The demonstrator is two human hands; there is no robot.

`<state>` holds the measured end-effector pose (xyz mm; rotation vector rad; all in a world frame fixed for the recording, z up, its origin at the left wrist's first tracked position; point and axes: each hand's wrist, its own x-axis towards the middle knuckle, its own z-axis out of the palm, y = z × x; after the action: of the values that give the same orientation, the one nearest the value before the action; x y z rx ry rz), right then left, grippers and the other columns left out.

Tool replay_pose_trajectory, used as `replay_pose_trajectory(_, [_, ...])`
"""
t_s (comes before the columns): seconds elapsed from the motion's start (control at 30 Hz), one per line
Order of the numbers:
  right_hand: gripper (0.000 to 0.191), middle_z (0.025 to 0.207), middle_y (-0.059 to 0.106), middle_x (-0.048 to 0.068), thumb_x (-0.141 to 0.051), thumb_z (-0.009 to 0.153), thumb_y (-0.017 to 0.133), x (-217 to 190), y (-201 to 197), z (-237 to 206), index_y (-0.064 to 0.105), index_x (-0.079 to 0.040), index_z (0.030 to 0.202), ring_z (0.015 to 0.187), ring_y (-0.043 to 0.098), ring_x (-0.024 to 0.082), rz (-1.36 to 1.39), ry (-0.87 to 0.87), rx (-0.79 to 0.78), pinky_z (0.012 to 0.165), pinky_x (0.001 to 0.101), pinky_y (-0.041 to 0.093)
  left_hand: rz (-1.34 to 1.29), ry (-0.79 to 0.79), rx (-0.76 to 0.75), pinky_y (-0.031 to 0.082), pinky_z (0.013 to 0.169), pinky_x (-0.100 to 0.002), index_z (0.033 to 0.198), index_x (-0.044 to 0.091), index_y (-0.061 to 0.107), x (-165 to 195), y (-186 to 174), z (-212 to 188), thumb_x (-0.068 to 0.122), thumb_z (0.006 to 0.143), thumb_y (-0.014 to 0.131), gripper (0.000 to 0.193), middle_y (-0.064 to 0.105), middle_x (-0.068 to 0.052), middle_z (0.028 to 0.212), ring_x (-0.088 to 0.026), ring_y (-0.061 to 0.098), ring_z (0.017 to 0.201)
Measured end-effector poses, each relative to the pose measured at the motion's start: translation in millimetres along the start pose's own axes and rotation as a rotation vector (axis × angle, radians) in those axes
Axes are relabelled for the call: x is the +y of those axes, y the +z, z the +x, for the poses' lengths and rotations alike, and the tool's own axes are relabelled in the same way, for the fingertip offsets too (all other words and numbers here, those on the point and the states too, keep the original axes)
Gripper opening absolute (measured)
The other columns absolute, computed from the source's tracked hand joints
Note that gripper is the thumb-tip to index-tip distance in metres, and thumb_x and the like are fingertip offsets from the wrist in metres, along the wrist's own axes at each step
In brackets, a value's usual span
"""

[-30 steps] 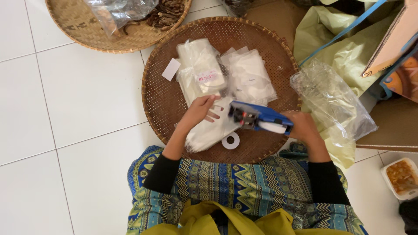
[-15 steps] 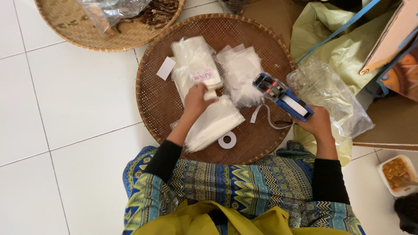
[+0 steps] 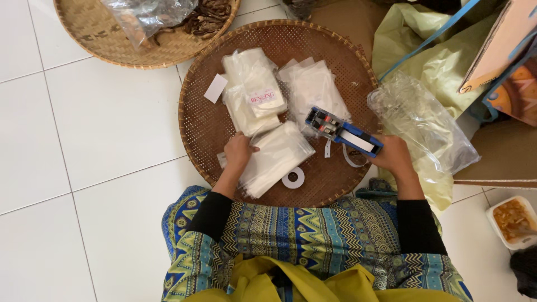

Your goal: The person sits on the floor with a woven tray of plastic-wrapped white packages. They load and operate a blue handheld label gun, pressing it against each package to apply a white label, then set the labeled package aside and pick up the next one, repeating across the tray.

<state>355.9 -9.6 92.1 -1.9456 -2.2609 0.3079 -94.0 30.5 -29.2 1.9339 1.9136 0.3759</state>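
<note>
My right hand (image 3: 394, 158) grips a blue hand-held label gun (image 3: 342, 130) with a white paper strip curling from it, held just above the round brown woven tray (image 3: 196, 120). My left hand (image 3: 238, 154) rests on a flat stack of clear plastic pouches (image 3: 275, 156) lying on the tray's near side. Behind it sit two more piles of clear pouches, one (image 3: 251, 92) with a small label on top, the other (image 3: 313, 89) to its right. A white tape ring (image 3: 293, 177) lies near the tray's front edge. A loose white slip (image 3: 215, 88) lies at the left.
A second woven tray (image 3: 100, 39) with a plastic bag and dried brown pieces sits at the top left. A crumpled clear bag (image 3: 419, 120) and yellow-green plastic lie right of the tray. A cardboard box (image 3: 503, 39) and a small food container (image 3: 512, 221) stand at the right. White floor tiles all around.
My right hand has lifted the label gun off the pouch stack and swung it to the right. My left hand has slid down onto the near stack of pouches.
</note>
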Motion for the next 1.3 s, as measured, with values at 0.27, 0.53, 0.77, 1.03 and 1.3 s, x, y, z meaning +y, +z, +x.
replay_pose_trajectory(0.27, [0.040, 0.088, 0.074, 0.014, -0.027, 0.065, 0.083, -14.4, -8.9, -2.4, 0.077, -0.015, 0.103, 0.081, 0.070, 0.038, 0.226, -0.083, 0.041, 0.072, 0.0428, 0.056, -0.043, -0.068, -0.146, 0.057, 0.085, -0.048, 0.106, 0.017, 0.080, 23.7, -82.7, -10.8, 0.036, 0.098, 0.067, 0.024, 0.076, -0.016, 0.103, -0.036, 0.071, 0.096])
replay_pose_trajectory(0.53, [0.045, 0.088, 0.073, 0.014, -0.028, 0.067, 0.083, -27.4, -9.3, -1.9, 0.073, -0.007, 0.106, 0.077, 0.073, 0.033, 0.487, -0.292, 0.036, 0.072, 0.0376, 0.056, -0.728, -0.013, -0.158, 0.062, 0.077, -0.037, 0.133, 0.007, 0.066, 44.1, -89.5, -5.9, 0.031, 0.105, 0.052, 0.039, 0.080, -0.013, 0.117, -0.024, 0.078, 0.094])
replay_pose_trajectory(0.77, [0.047, 0.090, 0.072, 0.013, -0.028, 0.066, 0.082, -40.1, -0.9, -1.1, 0.071, -0.006, 0.106, 0.080, 0.074, 0.031, 0.608, -0.352, -0.018, 0.074, 0.0363, 0.057, -1.353, -0.104, -0.426, 0.064, 0.071, -0.035, 0.140, 0.003, 0.058, 63.1, -74.8, -0.2, 0.031, 0.107, 0.045, 0.045, 0.073, -0.019, 0.123, -0.027, 0.077, 0.094])
replay_pose_trajectory(1.03, [0.052, 0.102, 0.074, 0.015, -0.024, 0.062, 0.083, -43.9, 2.0, 1.2, 0.073, -0.008, 0.111, 0.091, 0.071, 0.036, 0.383, -0.385, -0.027, 0.078, 0.0401, 0.058, -1.325, -0.058, -0.389, 0.063, 0.073, -0.032, 0.139, 0.004, 0.061, 76.8, -82.0, -13.5, 0.031, 0.108, 0.047, 0.043, 0.073, -0.016, 0.115, -0.025, 0.075, 0.093])
replay_pose_trajectory(1.3, [0.039, 0.092, 0.076, 0.016, -0.028, 0.068, 0.086, -12.6, -0.8, 4.9, 0.079, -0.014, 0.105, 0.087, 0.073, 0.036, 0.188, -0.043, -0.107, 0.077, 0.0424, 0.058, -1.234, -0.112, -0.263, 0.061, 0.067, -0.033, 0.134, 0.004, 0.063, 86.4, -57.8, 15.9, 0.026, 0.107, 0.049, 0.038, 0.071, -0.014, 0.108, -0.024, 0.077, 0.085])
